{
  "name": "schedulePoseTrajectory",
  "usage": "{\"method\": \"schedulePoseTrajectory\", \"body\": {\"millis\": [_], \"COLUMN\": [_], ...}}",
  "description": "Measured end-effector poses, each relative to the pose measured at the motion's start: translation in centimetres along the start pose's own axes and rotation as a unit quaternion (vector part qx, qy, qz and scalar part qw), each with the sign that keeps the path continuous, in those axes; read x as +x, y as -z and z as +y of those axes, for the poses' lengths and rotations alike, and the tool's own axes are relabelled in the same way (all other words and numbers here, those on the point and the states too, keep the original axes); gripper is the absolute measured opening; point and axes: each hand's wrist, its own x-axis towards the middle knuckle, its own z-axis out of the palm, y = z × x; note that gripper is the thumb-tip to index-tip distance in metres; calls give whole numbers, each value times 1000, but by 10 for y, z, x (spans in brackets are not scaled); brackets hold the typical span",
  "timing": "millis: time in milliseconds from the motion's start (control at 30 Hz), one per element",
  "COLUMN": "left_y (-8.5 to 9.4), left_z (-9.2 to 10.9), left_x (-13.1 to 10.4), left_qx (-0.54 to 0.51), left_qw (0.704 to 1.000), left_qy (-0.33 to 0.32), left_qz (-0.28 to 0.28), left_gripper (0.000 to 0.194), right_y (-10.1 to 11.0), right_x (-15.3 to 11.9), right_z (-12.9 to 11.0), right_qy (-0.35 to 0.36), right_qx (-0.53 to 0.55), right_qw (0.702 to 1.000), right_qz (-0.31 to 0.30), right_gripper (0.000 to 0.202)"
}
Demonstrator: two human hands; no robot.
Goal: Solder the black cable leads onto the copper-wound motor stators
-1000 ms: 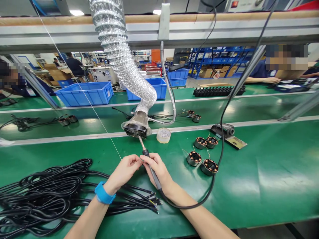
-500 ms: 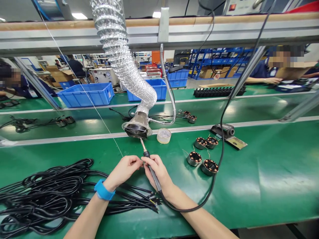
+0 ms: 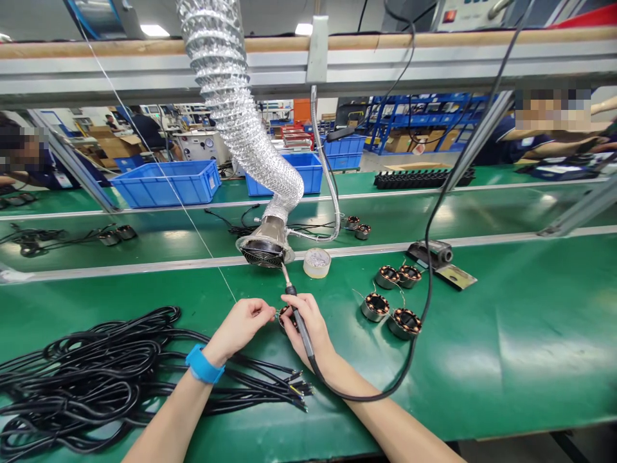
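Note:
My right hand (image 3: 311, 326) is closed around a soldering iron (image 3: 303, 329), its metal tip pointing up toward the round fan-fitted extractor head (image 3: 263, 251). The same hand's fingers also rest on a small copper-wound ring (image 3: 284, 318), mostly hidden behind them. Just left of it, my left hand (image 3: 245, 328) is pinched at the ring's edge; what is between its fingertips is too small to make out. A thin pale strand (image 3: 212, 255) runs down to this hand from above. Black cables (image 3: 96, 373) lie under and left of my left forearm, their stripped ends below both hands.
Several wound rings (image 3: 375, 307) stand at the right, near a metal iron holder (image 3: 436, 254). A round tub (image 3: 317, 263) sits beside the extractor. The iron's cord loops over my right forearm. Blue bins (image 3: 168, 184) and people at work are beyond the belt.
My right hand and the iron have shifted slightly right, away from my left fingertips, and the ring shows between them. Parts on the belt behind have moved left.

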Motion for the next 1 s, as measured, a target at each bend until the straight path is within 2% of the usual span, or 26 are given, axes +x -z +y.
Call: {"method": "schedulePoseTrajectory", "body": {"millis": [200,400,500,700,1000], "left_y": [3,8,8,8,7], "left_z": [3,3,4,8,5], "left_x": [-2,-3,-3,-3,-3], "left_qx": [6,20,20,24,15], "left_qw": [1000,998,998,996,996], "left_qy": [9,36,50,77,74], "left_qz": [-23,-39,-41,-42,-46], "left_gripper": [38,41,42,46,48], "right_y": [4,20,27,28,23], "right_x": [1,-2,-9,-14,-10], "right_z": [-9,-23,-27,-36,-41], "right_qy": [-8,0,25,81,81], "right_qx": [1,-42,-70,-103,-107], "right_qw": [1000,993,988,985,985], "right_qz": [14,108,133,116,106], "right_gripper": [39,20,16,17,16]}}
